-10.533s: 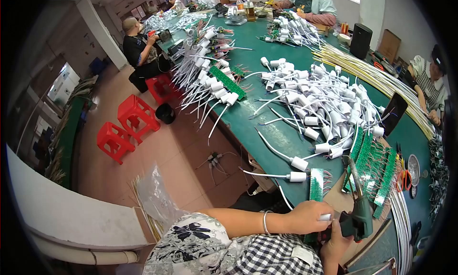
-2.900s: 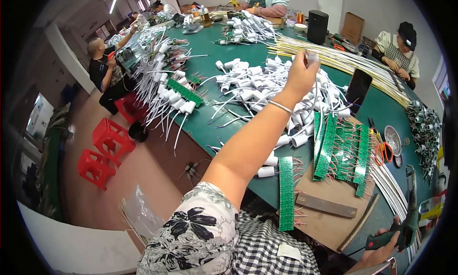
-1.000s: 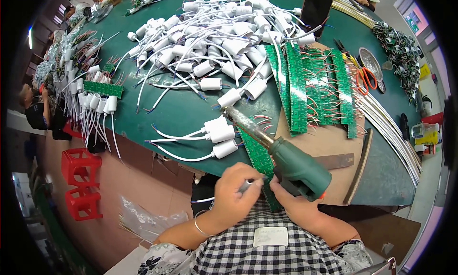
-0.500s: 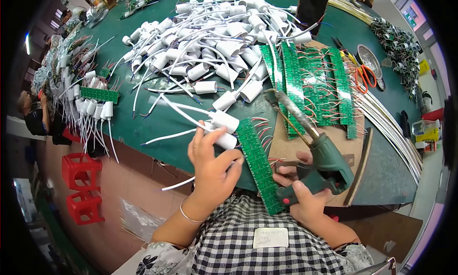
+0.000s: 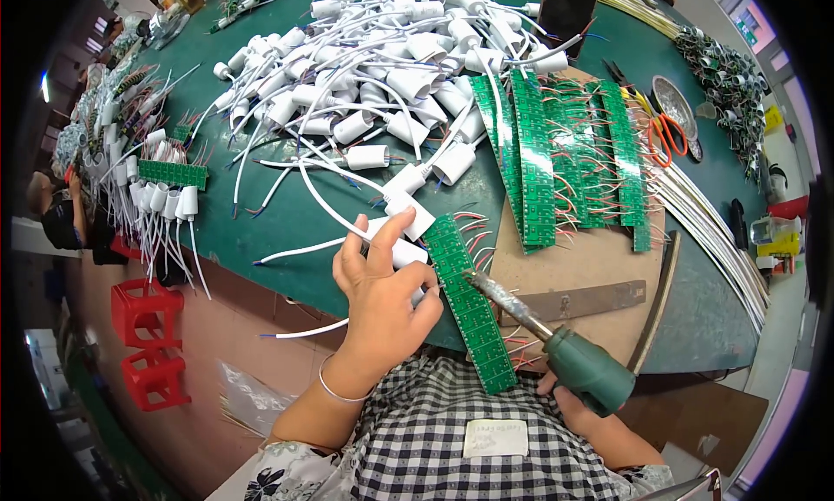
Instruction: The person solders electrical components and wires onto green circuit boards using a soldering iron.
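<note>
A long green circuit board strip (image 5: pixel 473 314) with short red and white wires along its right edge lies at the table's front edge, its near end over my lap. Along its left side sit white lamp holders (image 5: pixel 408 221) with white cables. My left hand (image 5: pixel 382 280) curls over them, index and middle fingers over the holders, thumb closed near the strip's edge. My right hand (image 5: pixel 566 404) grips a dark green soldering gun (image 5: pixel 591 371), which mostly hides its fingers. The gun's tip is at the strip's middle; whether it touches I cannot tell.
A big heap of white lamp holders (image 5: pixel 365 93) covers the back. Wired green boards (image 5: pixel 534 162) lie on a brown board (image 5: pixel 521 280) with a flat metal bar (image 5: pixel 573 301). Beyond are orange-handled scissors (image 5: pixel 667 141) and a round metal dish (image 5: pixel 673 102). Red stools (image 5: pixel 148 314) stand left.
The soldering gun has swung down and towards me, its tip going from above the stacked boards to the strip. My left hand stays nearly in place by the lamp holders.
</note>
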Available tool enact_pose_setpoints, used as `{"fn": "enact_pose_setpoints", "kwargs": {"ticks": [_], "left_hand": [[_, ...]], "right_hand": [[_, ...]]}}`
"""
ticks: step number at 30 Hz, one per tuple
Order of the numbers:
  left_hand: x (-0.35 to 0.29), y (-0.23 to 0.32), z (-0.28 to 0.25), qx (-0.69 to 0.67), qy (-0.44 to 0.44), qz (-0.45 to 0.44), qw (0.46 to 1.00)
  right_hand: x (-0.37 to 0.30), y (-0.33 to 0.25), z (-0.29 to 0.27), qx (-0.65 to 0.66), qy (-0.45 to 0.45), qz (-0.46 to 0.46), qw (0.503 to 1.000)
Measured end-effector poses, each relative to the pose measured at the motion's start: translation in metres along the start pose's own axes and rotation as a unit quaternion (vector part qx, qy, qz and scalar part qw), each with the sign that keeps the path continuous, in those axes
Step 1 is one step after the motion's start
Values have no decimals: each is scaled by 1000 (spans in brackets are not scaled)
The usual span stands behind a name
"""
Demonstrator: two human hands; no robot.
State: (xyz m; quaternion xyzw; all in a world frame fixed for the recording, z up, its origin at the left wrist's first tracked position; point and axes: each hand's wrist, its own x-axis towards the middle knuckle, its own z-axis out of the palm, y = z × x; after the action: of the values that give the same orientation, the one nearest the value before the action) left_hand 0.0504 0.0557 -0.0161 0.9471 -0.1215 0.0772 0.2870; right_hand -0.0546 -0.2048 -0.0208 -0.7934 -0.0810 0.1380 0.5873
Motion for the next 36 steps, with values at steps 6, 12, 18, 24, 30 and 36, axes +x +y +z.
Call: {"fn": "enact_pose_setpoints", "kwargs": {"ticks": [6, 12, 18, 24, 30, 36], "left_hand": [[0, -1, -2, -11, -14, -4, 1000], [1, -3, -1, -2, -23, -3, 1000], [2, -3, -1, -2, -27, -3, 1000], [2, -3, -1, 3, -28, -2, 1000], [2, -3, -1, 4, -27, 2, 1000], [2, -2, -2, 7, -28, 0, 1000]], "right_hand": [[-8, 10, 5, -33, -32, 17, 999], [3, 1, 7, -93, -29, -47, 994], [4, -8, 4, -131, -49, -15, 990], [5, -10, 6, -181, -50, -6, 982], [-15, 15, 16, -8, 68, 53, 996], [-6, 2, 6, -93, -23, 30, 995]]}}
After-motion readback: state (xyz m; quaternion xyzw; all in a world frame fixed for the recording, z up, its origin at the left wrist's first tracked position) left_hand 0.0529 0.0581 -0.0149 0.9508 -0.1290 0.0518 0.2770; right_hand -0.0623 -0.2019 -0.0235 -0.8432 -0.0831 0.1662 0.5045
